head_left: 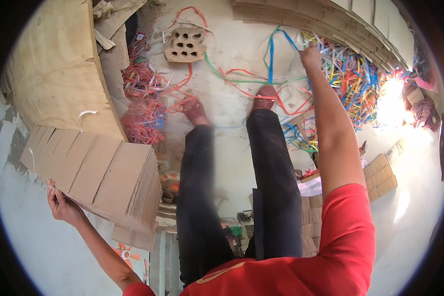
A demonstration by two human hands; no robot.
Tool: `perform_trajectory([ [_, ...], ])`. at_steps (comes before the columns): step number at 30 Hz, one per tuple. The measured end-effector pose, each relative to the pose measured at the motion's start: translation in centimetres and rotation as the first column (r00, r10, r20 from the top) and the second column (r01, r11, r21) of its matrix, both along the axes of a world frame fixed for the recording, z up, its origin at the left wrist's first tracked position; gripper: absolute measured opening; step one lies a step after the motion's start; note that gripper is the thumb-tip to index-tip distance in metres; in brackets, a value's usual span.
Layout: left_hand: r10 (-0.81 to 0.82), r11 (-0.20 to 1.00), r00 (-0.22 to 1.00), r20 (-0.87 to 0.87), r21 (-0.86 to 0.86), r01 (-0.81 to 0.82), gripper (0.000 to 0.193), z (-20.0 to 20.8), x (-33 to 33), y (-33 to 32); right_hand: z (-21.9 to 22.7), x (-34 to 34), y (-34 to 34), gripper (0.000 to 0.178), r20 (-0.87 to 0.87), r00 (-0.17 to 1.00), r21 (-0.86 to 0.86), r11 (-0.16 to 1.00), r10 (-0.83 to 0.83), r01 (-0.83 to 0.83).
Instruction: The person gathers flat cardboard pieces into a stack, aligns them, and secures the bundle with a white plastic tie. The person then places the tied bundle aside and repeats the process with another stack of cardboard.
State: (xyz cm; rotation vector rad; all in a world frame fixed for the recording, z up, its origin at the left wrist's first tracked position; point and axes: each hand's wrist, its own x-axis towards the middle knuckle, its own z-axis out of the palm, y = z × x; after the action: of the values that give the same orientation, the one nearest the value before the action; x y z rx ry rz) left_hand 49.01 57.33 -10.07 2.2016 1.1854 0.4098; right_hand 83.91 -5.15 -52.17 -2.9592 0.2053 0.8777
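Note:
My right hand (311,58) reaches far forward to the right, its fingers closed on a blue plastic strap (271,61). That strap bends up and back down to the floor near my right shoe. At lower left, my left hand (65,206) is at the near edge of a stack of flat cardboard pieces (103,172). Its thumb and fingers are pinched together, with a small whitish bit at the tips that I cannot make out. White strips (88,113) curl out of the stack at two places.
A plywood board (59,64) stands behind the cardboard stack. Tangled red strips (143,108) lie beside it. A perforated brick (185,45) sits ahead on the floor. Multicoloured straps (352,84) pile up at right, below more stacked cardboard (330,19). Loose straps cross around my shoes (265,96).

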Motion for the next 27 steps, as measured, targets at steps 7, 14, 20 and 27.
perform_trajectory([
  [7,0.083,0.996,0.992,0.093,-0.029,-0.081,0.011,-0.1,0.5,-0.9,0.7,-2.4,13.6,0.03,0.366,0.888,0.532,0.72,0.278,-0.445],
  [14,0.172,0.984,0.984,0.054,0.038,-0.174,0.01,0.0,0.9,-2.3,0.7,-3.8,35.7,0.035,0.305,0.679,0.497,0.497,0.668,-0.712],
  [20,0.071,0.981,0.997,-0.008,0.18,-0.068,0.012,-0.1,0.4,-2.3,-1.2,-5.2,40.9,0.031,0.117,0.532,0.462,0.428,0.839,-0.777],
  [27,0.046,0.977,0.999,0.004,0.207,-0.046,0.01,-0.9,1.1,-2.2,-4.3,-5.6,39.4,0.023,0.244,0.812,0.589,0.584,0.531,-0.559],
])
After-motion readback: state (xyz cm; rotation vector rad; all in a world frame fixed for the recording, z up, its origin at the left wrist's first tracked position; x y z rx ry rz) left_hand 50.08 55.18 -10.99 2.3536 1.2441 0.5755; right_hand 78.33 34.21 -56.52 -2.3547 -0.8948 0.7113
